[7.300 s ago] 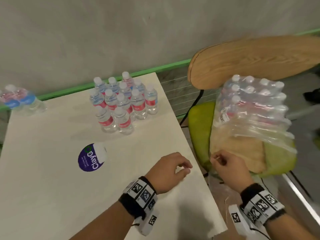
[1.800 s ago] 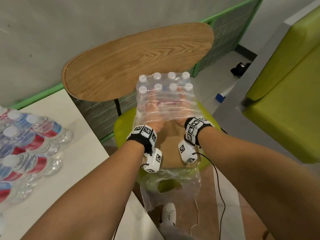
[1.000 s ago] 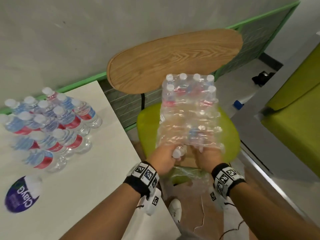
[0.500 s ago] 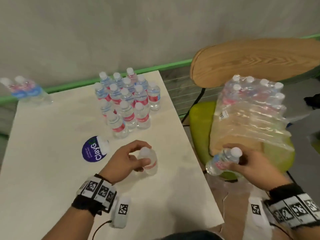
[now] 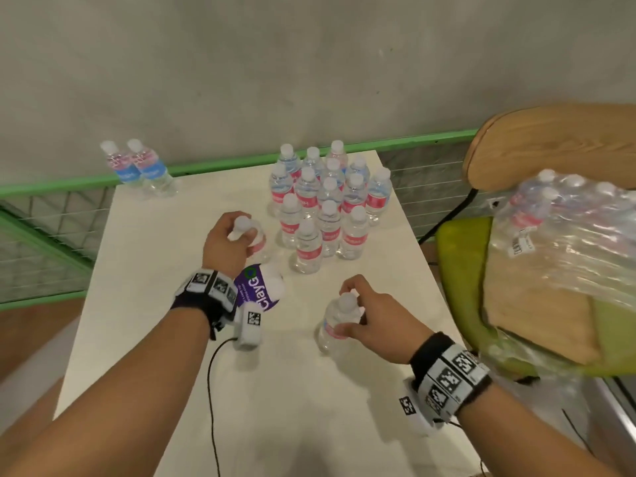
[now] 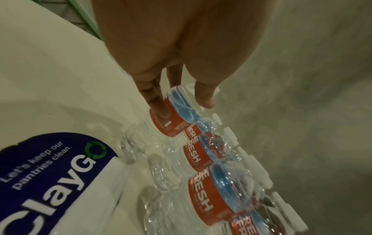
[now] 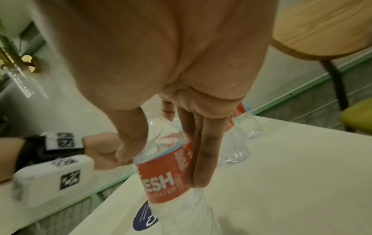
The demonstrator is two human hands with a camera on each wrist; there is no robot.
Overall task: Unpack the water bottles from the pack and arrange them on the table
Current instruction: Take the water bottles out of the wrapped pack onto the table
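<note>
Several clear water bottles with red labels stand grouped at the far right of the white table. My left hand grips a bottle by its top, upright at the group's left edge; in the left wrist view its fingers lie on the red label. My right hand grips another bottle, upright on the table nearer to me; its label shows between thumb and fingers. The torn plastic pack with more bottles lies on a chair to the right.
Two bottles with blue labels stand at the table's far left corner. A round purple sticker lies between my hands. The green chair with a wooden back stands right of the table. A green rail runs behind.
My left hand has carried its bottle farther back, up to the group. My right hand has brought its bottle from beside the pack over onto the table.
</note>
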